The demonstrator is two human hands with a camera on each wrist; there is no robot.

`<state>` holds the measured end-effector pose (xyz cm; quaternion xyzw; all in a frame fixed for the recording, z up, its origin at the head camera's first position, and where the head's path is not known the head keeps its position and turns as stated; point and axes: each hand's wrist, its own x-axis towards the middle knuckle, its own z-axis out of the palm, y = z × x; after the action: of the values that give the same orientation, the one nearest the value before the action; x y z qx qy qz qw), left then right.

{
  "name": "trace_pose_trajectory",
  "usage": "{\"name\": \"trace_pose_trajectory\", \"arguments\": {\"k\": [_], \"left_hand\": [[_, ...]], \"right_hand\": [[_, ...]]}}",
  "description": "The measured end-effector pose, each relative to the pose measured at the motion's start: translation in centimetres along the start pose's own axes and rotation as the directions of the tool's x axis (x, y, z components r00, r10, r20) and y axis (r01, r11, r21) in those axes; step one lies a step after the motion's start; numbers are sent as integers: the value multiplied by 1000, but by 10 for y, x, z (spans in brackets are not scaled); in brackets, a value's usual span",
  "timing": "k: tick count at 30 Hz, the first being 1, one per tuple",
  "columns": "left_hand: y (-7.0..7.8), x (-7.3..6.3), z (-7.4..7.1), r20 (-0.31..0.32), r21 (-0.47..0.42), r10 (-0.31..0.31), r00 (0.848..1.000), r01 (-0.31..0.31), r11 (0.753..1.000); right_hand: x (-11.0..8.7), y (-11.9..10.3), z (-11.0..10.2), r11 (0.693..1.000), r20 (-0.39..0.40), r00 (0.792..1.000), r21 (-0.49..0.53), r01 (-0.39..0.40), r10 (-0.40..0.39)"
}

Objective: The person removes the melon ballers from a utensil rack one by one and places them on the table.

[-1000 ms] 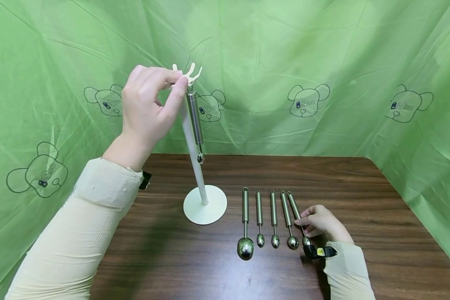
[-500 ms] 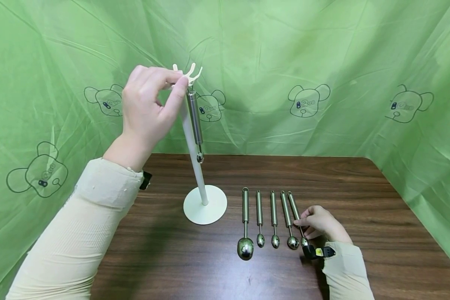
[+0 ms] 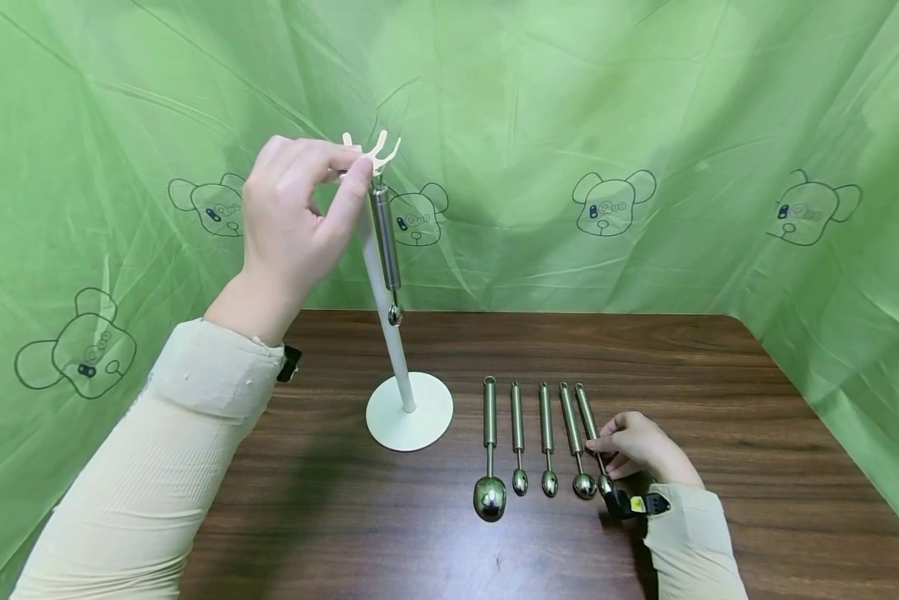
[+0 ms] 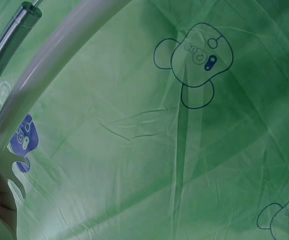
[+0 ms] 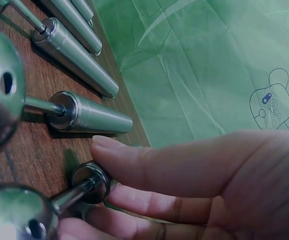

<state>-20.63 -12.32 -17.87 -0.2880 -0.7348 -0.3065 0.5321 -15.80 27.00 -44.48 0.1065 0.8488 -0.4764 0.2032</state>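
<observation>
My left hand [image 3: 292, 200] pinches the white hook top [image 3: 380, 158] of a stand between thumb and fingers. From one hook a metal melon baller [image 3: 385, 242] hangs head down beside the pole [image 3: 391, 337]. On the table at right, my right hand [image 3: 644, 446] holds the rightmost melon baller [image 3: 586, 412]. The right wrist view shows thumb and fingers either side of its handle end [image 5: 92, 182], with the steel stem and round head [image 5: 14, 212] sticking out. Left of it several more ballers lie in a row, among them one with a large oval scoop [image 3: 490, 498].
The stand's round white base [image 3: 430, 417] rests on the dark wood table [image 3: 539, 558], left of the row. Green cloth [image 3: 509, 92] with printed mouse faces hangs behind the table and along both sides.
The hanging baller's lower end has swung slightly left. The rightmost baller's head has shifted a little left with the right hand. The left hand keeps its grip on the stand.
</observation>
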Motion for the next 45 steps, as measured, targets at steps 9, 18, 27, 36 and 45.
{"name": "trace_pose_trajectory", "arguments": {"k": [9, 18, 27, 36, 45], "left_hand": [[0, 1, -1, -6, -3, 3, 1000, -3, 1000], [1, 1, -2, -7, 1, 9, 1000, -9, 1000], [1, 1, -3, 18, 20, 31, 999, -31, 999], [3, 1, -5, 64, 51, 37, 997, -41, 998], [2, 9, -11, 128, 111, 102, 987, -116, 987]], "right_hand": [[-3, -2, 0, 1000, 16, 1000, -22, 17, -17], [-6, -3, -3, 999, 30, 999, -22, 44, -43], [-8, -5, -15, 987, -82, 990, 104, 124, -116], [-18, -24, -14, 944, -162, 959, 198, 263, -233], [-37, -46, -9, 908, -230, 918, 199, 370, -323]]}}
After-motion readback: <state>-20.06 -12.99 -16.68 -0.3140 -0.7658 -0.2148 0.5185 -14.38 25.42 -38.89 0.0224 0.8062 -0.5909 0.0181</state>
